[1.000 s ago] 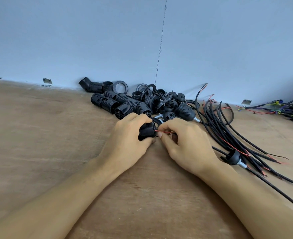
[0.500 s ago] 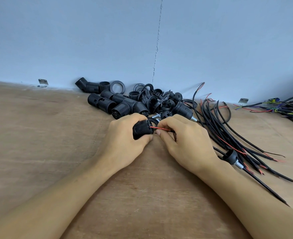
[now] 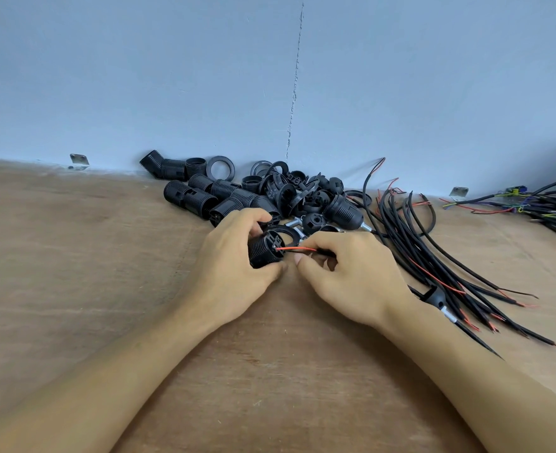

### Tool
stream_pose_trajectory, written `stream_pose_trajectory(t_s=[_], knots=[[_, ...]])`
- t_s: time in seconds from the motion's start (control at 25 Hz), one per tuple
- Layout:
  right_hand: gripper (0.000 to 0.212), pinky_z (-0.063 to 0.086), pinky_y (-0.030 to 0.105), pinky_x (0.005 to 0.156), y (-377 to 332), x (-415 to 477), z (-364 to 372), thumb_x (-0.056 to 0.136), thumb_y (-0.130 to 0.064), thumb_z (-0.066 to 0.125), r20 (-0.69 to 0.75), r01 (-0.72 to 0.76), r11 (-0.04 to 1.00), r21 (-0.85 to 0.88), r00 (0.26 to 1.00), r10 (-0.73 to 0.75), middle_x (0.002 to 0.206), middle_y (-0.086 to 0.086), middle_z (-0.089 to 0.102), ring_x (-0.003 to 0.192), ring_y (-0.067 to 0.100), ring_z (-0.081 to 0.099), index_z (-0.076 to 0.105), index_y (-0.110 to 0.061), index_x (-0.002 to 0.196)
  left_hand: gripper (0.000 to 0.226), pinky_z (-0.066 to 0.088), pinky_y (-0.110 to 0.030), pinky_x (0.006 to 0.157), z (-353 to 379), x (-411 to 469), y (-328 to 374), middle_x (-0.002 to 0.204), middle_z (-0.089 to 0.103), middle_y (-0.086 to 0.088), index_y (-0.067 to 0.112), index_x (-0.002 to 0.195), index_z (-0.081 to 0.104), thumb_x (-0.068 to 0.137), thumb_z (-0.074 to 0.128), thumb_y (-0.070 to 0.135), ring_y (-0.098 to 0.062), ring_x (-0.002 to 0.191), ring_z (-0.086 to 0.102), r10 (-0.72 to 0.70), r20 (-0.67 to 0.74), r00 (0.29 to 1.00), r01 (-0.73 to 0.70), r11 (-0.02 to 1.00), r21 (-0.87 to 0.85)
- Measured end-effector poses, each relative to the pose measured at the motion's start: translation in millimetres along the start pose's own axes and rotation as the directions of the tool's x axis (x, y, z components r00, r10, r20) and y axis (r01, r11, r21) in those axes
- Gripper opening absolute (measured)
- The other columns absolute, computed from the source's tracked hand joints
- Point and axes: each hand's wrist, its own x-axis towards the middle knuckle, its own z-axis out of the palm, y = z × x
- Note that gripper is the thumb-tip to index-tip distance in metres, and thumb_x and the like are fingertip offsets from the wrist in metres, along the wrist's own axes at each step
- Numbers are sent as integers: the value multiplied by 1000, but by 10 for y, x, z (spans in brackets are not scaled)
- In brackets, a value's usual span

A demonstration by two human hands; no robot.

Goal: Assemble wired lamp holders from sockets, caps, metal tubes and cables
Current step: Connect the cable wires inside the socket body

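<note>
Two hands work at the middle of the brown plywood counter (image 3: 74, 273). The left hand (image 3: 234, 269) has its fingers (image 3: 253, 220) curled round one black ribbed plastic socket (image 3: 265, 253), lying on its side with its wired end toward 3 o'clock. One thin red wire (image 3: 294, 249) runs from that end to the right hand (image 3: 352, 276), whose thumb and forefinger pinch it together with a black lead.

At 12 o'clock from the hands lies a heap of black sockets, caps and rings (image 3: 253, 197), too tangled to count. At 3 o'clock fans a bundle of black cables (image 3: 433, 250), overlapping beyond counting. One black cap with a metal tube (image 3: 435, 297) sits on a cable just beside the right wrist. Two small metal brackets (image 3: 79, 160) (image 3: 458, 192) meet the blue wall (image 3: 172, 76).
</note>
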Motion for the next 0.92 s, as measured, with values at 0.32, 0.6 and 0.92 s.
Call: stream_pose_trajectory(t_s=[0.32,0.6,0.92], knots=[[54,50,41,71,-76,48,-79,102,-52,37,171,-148,975,166,978,119,51,-8,50,62,17,52,72,-20,74,31,38,-12,68,18,-21,28,87,54,19,45,94,51,72,73,46,1,85,55,221,-1,975,-221,974,46],[41,42,34,62,-26,74,-74,98,-44,51,152,-119,974,191,984,91,47,-13,50,54,10,47,69,-21,70,38,41,-16,68,45,-33,-2,89,61,20,44,102,50,77,61,69,2,89,55,232,47,972,-235,969,82],[32,42,35,74,-18,73,-17,99,-42,53,125,-124,957,262,988,94,60,-15,58,64,6,50,66,-23,77,39,40,-11,77,48,-57,-6,104,55,23,48,108,38,78,63,54,1,101,55,199,113,973,-207,976,61]])
